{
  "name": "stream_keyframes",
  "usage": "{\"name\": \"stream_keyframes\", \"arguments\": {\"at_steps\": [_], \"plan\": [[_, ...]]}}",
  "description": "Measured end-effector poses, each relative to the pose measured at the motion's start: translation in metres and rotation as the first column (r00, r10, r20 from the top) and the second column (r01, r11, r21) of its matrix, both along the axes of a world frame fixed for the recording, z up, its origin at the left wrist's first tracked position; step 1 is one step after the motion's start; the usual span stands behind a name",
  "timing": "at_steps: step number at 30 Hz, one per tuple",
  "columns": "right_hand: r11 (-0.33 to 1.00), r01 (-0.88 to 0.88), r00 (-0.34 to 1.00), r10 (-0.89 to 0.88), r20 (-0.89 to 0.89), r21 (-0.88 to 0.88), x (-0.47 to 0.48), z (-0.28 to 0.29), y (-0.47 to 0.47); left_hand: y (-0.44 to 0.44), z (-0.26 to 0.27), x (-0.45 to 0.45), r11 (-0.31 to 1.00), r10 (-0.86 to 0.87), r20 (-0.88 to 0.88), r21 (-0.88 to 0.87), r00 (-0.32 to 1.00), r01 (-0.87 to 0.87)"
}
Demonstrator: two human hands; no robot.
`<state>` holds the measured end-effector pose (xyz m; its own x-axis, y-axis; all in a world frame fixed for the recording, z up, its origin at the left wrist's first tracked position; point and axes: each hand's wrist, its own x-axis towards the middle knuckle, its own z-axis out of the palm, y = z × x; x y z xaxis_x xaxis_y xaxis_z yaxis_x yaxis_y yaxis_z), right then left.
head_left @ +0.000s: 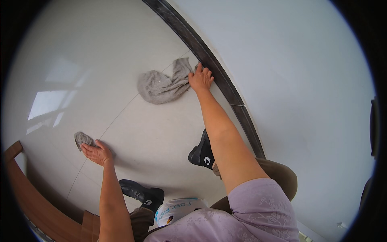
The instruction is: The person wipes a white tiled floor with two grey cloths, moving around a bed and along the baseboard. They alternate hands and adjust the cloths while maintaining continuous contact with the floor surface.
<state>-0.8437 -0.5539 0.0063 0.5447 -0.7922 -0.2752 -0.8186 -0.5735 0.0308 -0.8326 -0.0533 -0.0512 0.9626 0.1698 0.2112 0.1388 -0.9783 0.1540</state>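
My right hand [202, 78] is at the dark skirting board [208, 57], its fingers on one end of a large grey cloth [163, 86]. The rest of that cloth trails to the left in loose folds on the pale tiled floor [145, 127]. Lower left, my left hand [98, 152] is palm down at floor level. Its fingers lie over the edge of a small, crumpled grey cloth [82, 139], and part of this cloth is hidden beneath them.
A white wall [287, 75] rises on the right above the skirting. Brown wooden furniture [39, 199] stands at the lower left. My black shoes [137, 192] are on the floor, with a white printed plastic container or bag [178, 210] between my legs.
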Motion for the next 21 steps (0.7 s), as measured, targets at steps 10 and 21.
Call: {"name": "stream_keyframes", "arguments": {"at_steps": [10,21], "plan": [[0.998,0.038,0.998,-0.040,-0.048,-0.042,-0.033,-0.002,0.000,0.001,-0.002,0.000,1.000,0.015,-0.017,-0.003,1.000,-0.015],[0.996,0.069,0.980,-0.079,-0.184,-0.059,-0.051,0.001,0.003,0.009,-0.017,-0.003,0.999,0.053,-0.056,-0.006,0.997,-0.054]]}}
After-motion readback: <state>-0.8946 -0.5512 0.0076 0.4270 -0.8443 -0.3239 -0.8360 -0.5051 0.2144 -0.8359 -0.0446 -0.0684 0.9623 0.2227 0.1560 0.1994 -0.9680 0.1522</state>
